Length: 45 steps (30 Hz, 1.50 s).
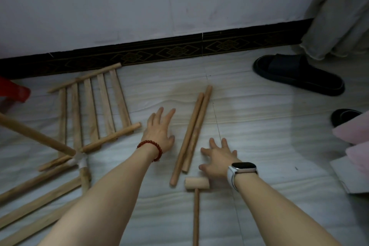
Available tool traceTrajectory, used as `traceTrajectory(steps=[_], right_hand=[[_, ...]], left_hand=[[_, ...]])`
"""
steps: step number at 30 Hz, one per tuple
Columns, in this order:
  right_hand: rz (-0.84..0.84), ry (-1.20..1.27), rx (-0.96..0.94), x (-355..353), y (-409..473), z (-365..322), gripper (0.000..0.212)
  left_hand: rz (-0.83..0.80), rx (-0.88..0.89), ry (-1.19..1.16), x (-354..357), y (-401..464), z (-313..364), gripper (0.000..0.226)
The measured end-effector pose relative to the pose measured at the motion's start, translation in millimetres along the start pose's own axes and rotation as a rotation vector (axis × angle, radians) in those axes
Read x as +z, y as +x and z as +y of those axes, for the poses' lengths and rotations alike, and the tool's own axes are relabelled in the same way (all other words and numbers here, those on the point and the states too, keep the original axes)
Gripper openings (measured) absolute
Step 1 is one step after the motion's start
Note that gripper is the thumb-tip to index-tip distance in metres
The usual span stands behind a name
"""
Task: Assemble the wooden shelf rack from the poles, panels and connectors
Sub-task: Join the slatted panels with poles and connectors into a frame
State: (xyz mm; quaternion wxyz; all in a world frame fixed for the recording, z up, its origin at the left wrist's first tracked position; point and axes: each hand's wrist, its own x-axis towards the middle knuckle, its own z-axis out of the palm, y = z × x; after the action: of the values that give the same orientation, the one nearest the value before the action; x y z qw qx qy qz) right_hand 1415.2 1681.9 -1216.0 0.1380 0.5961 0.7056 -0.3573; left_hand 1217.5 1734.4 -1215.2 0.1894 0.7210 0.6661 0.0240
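Two loose wooden poles (191,132) lie side by side on the floor between my hands. My left hand (159,130), with a red bead bracelet, hovers just left of them with fingers spread and holds nothing. My right hand (216,158), with a smartwatch on its wrist, is spread just right of the poles' near ends and holds nothing. A slatted wooden panel (93,112) lies flat at the left. A white connector (79,161) joins several poles at the lower left. A wooden mallet (196,183) lies near my right wrist.
A wall with a dark patterned skirting (159,54) runs across the back. A black slipper (297,75) lies at the right, a second one (345,117) beyond it. A red object (12,92) sits at the far left, pink fabric (355,142) and cardboard at the right edge.
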Motion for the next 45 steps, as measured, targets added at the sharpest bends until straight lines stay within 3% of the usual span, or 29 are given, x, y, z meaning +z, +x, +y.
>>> traceTrajectory(steps=[2,6,10,16,20,23,27,30,32,36,40,45], right_hand=[[0.003,-0.010,0.009,1.3,2.8,-2.5,0.064],[0.050,0.011,0.030,6.3,2.0,-4.1,0.077],[0.121,0.038,0.081,15.8,-2.6,-13.9,0.096],[0.060,-0.053,0.088,22.6,-8.9,-27.7,0.073],[-0.028,-0.023,0.057,33.6,-27.5,-34.7,0.067],[0.040,0.206,0.041,35.3,-45.9,-41.7,0.063],[0.360,0.717,-0.069,7.8,-106.7,-66.5,0.045],[0.623,0.923,-0.241,-26.4,-178.7,-88.9,0.030],[0.732,0.891,-0.407,-47.5,-238.6,-104.3,0.029],[0.811,0.720,-0.654,-76.2,-335.0,-135.9,0.025],[0.972,0.569,-0.845,-94.1,-418.4,-175.9,0.018],[1.045,0.542,-1.057,-109.3,-486.3,-240.7,0.021]], left_hand=[[-0.154,-0.044,0.036,4.4,5.0,0.5,0.061],[-0.036,-0.099,0.090,15.6,-7.0,1.1,0.045],[-0.028,-0.183,-0.141,21.2,-32.1,10.7,0.050],[0.107,-0.370,-0.284,3.0,-63.7,12.8,0.060],[0.160,-0.398,-0.402,-18.4,-89.3,25.4,0.067],[0.172,-0.454,-0.551,-36.9,-103.3,45.5,0.066],[0.165,-0.571,-0.920,-80.8,-146.2,85.0,0.044],[0.135,-0.494,-1.111,-124.8,-194.4,114.8,0.045],[0.121,-0.414,-1.189,-158.8,-235.1,129.6,0.046],[0.197,-0.204,-1.305,-225.4,-309.6,154.5,0.018],[0.356,0.028,-1.258,-286.4,-395.4,166.2,0.010],[0.544,0.256,-0.939,-361.8,-484.7,146.6,0.009]])
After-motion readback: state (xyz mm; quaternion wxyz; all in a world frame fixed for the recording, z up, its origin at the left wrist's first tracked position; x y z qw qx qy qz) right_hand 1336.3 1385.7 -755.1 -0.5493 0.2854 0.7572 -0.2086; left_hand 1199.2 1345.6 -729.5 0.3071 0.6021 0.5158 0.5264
